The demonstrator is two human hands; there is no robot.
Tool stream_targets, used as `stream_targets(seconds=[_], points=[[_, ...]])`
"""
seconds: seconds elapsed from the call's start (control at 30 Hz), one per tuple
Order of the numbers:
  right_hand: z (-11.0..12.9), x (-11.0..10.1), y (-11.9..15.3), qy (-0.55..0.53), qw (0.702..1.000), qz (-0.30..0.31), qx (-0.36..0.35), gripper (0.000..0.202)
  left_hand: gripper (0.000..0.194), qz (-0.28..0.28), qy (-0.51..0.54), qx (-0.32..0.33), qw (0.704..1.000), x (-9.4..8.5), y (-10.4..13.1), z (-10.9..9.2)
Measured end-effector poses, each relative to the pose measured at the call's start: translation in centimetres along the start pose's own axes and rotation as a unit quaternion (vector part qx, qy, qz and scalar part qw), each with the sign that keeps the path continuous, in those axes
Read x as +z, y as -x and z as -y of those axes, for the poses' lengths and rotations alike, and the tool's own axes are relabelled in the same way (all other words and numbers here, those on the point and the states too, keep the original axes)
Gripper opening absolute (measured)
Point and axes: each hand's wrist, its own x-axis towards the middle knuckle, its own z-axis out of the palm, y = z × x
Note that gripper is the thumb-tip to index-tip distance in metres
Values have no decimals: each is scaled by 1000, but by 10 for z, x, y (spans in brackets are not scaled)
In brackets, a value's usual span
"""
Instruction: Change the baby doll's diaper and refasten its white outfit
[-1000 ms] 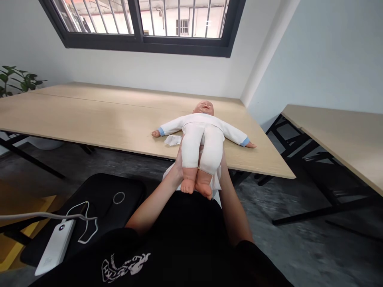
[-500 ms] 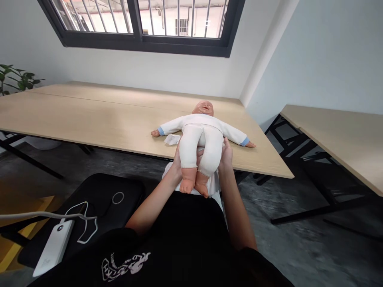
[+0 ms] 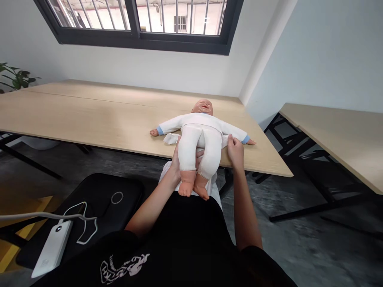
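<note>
A baby doll (image 3: 201, 135) in a white outfit with blue cuffs lies on its back at the front edge of the table, its bare feet hanging over toward me. My left hand (image 3: 176, 161) is under the doll's legs and holds them, its fingertips showing between them. Beside the doll's hip, my right hand (image 3: 235, 151) is closed on a piece of white cloth (image 3: 226, 140) that comes out from under the doll. Another end of white cloth (image 3: 171, 138) lies on the table to the doll's left.
The wooden table (image 3: 98, 119) runs along the wall below a barred window. A second table (image 3: 338, 131) stands at the right. On a black chair (image 3: 119, 215) at lower left are a white power bank (image 3: 52, 249), its cable and a bracelet (image 3: 117, 197).
My right hand has moved right, from under the doll's leg to beside its hip, drawing the white cloth outward. My left hand is almost unmoved.
</note>
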Motion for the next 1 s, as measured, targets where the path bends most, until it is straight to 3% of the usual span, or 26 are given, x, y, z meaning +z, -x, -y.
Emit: stream_targets(seconds=[0.13,0.3,0.47,0.6,0.7,0.77,0.83,1.0], points=[[-5,-16,5,38,999,-28,-1,52,96,52,74,-39,995,-3,10,-1],[4,-19,49,-81,996,-2,-45,54,76,-14,68,-34,997,-6,22,-3],[22,-12,112,-111,991,29,-72,70,56,-111,-81,43,990,-14,33,7],[30,1,135,1,991,44,-130,92,49,-207,-276,120,931,-24,40,12],[28,8,138,52,981,31,-185,83,39,-298,-410,157,847,-31,44,13],[25,5,136,68,976,24,-208,75,35,-324,-462,165,809,-35,46,13],[22,-3,130,86,971,19,-224,70,32,-318,-469,154,809,-38,47,13],[14,-31,115,180,941,45,-283,63,32,-287,-402,141,858,-46,47,11]])
